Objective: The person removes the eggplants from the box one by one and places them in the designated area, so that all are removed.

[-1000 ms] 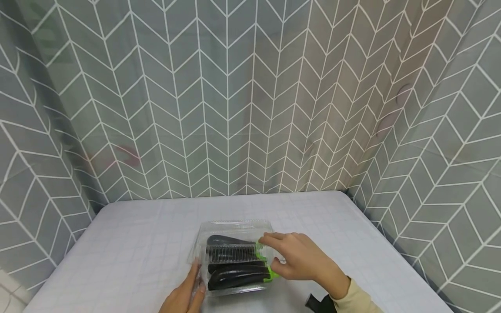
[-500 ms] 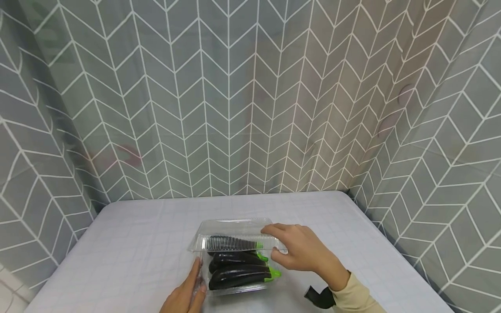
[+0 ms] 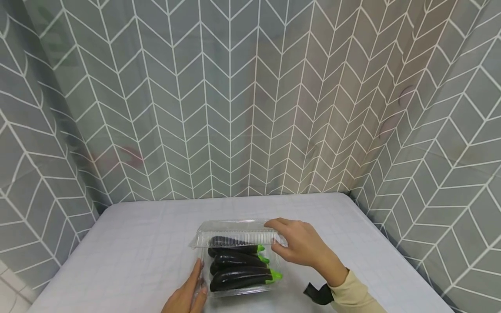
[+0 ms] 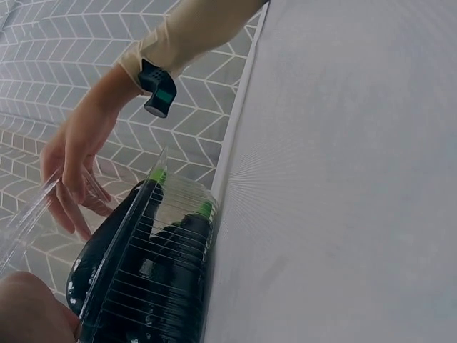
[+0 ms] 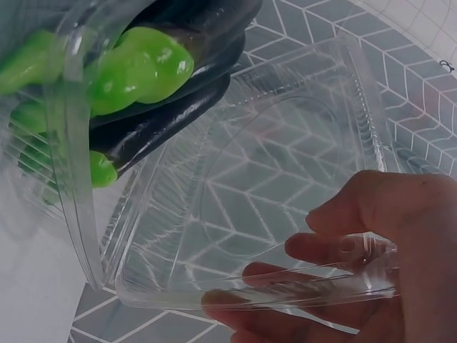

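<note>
A clear plastic clamshell box holds dark, glossy eggplants with green stem ends pointing right. Its ribbed lid is raised and tilted back, with the hinge along the far side. My right hand grips the lid's right end. The right wrist view shows that hand with its thumb and fingers about the lid edge. At the box's left side, my left hand holds the wall between thumb and fingers. Only a small part of the left hand shows in the left wrist view.
The box lies on a white cloth-covered table. A grey curtain with white chevron lines hangs behind and at both sides. A black wrist device sits at the right cuff.
My right hand has raised the lid and swung it back and away, uncovering more of the eggplants. The left hand has stayed at the box's left side.
</note>
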Demonstrator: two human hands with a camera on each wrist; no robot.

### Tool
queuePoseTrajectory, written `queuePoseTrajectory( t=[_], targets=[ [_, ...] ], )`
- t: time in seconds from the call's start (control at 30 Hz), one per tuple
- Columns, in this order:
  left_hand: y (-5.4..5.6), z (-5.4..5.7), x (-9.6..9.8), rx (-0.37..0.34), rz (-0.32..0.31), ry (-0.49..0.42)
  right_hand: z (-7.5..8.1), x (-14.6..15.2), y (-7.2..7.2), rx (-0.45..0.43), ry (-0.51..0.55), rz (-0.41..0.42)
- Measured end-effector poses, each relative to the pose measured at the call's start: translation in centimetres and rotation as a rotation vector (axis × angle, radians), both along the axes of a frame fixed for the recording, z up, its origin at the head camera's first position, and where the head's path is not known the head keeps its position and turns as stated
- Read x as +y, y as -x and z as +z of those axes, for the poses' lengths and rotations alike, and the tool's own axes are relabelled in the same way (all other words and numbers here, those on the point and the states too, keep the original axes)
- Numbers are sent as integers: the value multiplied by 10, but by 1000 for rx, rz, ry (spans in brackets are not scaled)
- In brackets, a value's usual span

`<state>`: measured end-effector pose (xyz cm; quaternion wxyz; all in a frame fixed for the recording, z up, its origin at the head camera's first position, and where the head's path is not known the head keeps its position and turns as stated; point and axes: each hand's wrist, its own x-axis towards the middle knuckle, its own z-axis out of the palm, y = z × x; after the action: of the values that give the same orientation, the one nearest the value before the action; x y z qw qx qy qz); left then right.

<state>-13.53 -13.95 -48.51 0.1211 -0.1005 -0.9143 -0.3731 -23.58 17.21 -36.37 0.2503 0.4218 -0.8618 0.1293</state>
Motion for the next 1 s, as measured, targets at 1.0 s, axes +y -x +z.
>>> queuePoseTrajectory(
  t=[1.0],
  targets=[
    [1, 4, 0, -61, 10, 12, -9, -10, 19, 141, 224, -121]
  ],
)
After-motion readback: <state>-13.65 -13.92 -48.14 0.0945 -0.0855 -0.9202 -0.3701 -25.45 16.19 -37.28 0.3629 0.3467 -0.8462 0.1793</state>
